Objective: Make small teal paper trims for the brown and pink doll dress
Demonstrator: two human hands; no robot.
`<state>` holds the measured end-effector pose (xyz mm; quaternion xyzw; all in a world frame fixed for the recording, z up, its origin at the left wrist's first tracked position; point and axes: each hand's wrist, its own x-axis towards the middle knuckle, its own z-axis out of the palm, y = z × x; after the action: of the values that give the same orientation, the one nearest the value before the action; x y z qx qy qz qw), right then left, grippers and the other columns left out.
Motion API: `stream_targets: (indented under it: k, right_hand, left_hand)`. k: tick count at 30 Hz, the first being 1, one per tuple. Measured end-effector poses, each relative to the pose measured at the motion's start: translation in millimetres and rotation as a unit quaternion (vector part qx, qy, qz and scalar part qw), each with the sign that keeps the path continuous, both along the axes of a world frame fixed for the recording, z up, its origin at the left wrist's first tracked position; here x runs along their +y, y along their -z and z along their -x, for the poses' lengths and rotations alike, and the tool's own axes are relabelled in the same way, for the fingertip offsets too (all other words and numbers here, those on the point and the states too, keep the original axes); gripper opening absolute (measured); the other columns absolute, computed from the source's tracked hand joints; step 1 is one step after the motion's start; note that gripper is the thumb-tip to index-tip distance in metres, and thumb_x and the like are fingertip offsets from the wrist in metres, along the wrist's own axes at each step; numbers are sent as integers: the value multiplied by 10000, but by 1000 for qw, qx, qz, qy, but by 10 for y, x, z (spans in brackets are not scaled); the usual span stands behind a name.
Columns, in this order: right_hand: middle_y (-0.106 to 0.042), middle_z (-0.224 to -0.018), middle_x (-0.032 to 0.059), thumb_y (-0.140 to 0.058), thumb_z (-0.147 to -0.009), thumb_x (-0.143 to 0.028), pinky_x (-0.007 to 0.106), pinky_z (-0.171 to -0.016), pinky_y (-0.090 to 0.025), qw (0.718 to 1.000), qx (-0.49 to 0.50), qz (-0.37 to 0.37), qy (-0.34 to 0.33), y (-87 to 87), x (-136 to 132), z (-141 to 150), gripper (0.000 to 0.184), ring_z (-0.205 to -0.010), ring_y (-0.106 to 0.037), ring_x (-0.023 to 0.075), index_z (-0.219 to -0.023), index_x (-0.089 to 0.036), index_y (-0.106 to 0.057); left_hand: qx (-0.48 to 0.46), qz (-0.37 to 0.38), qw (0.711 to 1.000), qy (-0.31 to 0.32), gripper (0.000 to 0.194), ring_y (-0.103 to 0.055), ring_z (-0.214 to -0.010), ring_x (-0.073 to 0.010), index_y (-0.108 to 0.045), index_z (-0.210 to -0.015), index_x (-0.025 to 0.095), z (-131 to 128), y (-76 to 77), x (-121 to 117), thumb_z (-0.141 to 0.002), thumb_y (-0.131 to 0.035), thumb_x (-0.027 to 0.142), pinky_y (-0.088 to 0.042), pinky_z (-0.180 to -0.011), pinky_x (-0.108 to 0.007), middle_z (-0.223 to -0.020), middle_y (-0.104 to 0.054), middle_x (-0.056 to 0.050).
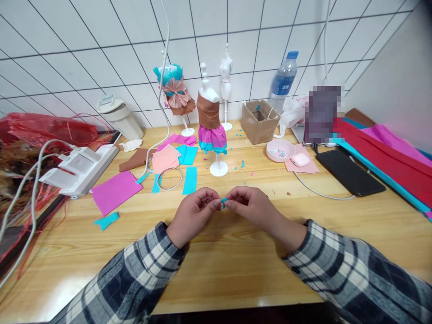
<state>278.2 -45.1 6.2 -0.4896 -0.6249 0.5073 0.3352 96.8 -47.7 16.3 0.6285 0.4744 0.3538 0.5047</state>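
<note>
Between my fingertips is a small piece of blue crepe paper (224, 203), bunched narrow. My left hand (197, 211) pinches it from one side and my right hand (253, 207) from the other, both just above the wooden table. Behind them stands a small white mannequin (209, 93) wearing a brown top and a magenta skirt with a blue hem. Blue crepe paper strips (190, 181), a magenta sheet (116, 192) and a pink sheet (166, 158) lie to the left. A torn blue scrap (107, 221) is nearer the left sleeve.
A dressed mannequin (175, 92) and a bare one (226, 81) stand by the tiled wall. Rightward are a cardboard box (259, 122), a pink dish of beads (270, 152), a water bottle (285, 81) and a black phone (351, 171). A power strip (91, 171) with cables lies left.
</note>
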Motion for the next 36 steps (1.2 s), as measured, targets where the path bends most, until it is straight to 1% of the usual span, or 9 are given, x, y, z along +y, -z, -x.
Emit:
stream_targets:
  k: [6,9,13,17,20,22,29,32,36]
  right_hand:
    - [-649,-681,3,-658,-737,-325,239,-554,-386,999,24,17,29,18,44,-23,171,-587,-520,108,-777,-160,-676]
    - [-658,-675,2,-654,-751,-307,238,-553,-385,999,-15,1,28,10,44,-27,149,-582,-524,109,-787,-167,-694]
    - [-672,-695,-3,-655,-771,-265,246,-571,-381,992,-99,-83,-6,19,22,-25,91,-592,-522,111,-783,-206,-724]
    - [-680,-715,2,-654,-782,-268,250,-571,-381,988,-113,-106,-13,28,-1,-15,90,-616,-536,122,-780,-223,-732]
    - [-673,-682,-2,-660,-769,-247,248,-571,-381,989,-104,-102,-4,2,-12,-6,75,-605,-534,119,-753,-214,-726]
    - [-660,-647,-9,-661,-767,-248,242,-556,-374,993,-86,-79,-2,-26,-18,-1,79,-580,-522,111,-740,-202,-720]
    - [-642,-644,-8,-660,-752,-323,231,-521,-362,1000,-18,0,15,-15,-1,-4,154,-551,-492,98,-744,-171,-687]
    - [-642,-671,-4,-648,-753,-325,231,-525,-384,1000,5,14,18,18,17,-12,157,-547,-492,94,-753,-169,-668]
    - [-641,-688,-1,-636,-759,-322,233,-528,-395,1000,11,12,16,26,24,-13,153,-546,-493,93,-766,-171,-658]
  left_hand:
    - [0,20,1000,-12,170,-586,-681,-119,-581,-809,144,10,31,35,-821,-615,310,-465,-665,-236,-720,-632,-14]
    - [0,19,1000,-23,188,-603,-713,-130,-579,-844,145,14,31,26,-825,-607,329,-476,-680,-244,-752,-641,-23]
    - [73,-51,995,-36,259,-627,-787,-165,-622,-964,164,19,-7,-7,-801,-646,363,-491,-722,-281,-850,-670,-48]
    - [165,-137,977,-4,174,-626,-823,-185,-687,-820,192,24,-44,-18,-779,-678,361,-477,-776,-303,-847,-692,-48]
    - [173,-151,973,0,150,-618,-787,-177,-674,-748,187,25,-52,-10,-803,-648,325,-469,-752,-294,-791,-684,-40]
    - [153,-131,979,-14,164,-608,-763,-168,-656,-718,174,20,-47,-6,-802,-643,315,-468,-722,-278,-759,-672,-36]
    - [42,45,997,-36,256,-516,-591,-104,-617,-756,141,0,-22,0,-776,-640,395,-407,-551,-212,-660,-608,8]
    - [16,61,998,-28,274,-552,-629,-117,-636,-789,140,3,-26,-1,-772,-645,414,-433,-579,-221,-710,-644,-10]
    - [24,39,999,-29,240,-613,-688,-147,-657,-798,146,-1,-28,3,-713,-707,365,-488,-648,-252,-764,-686,-35]
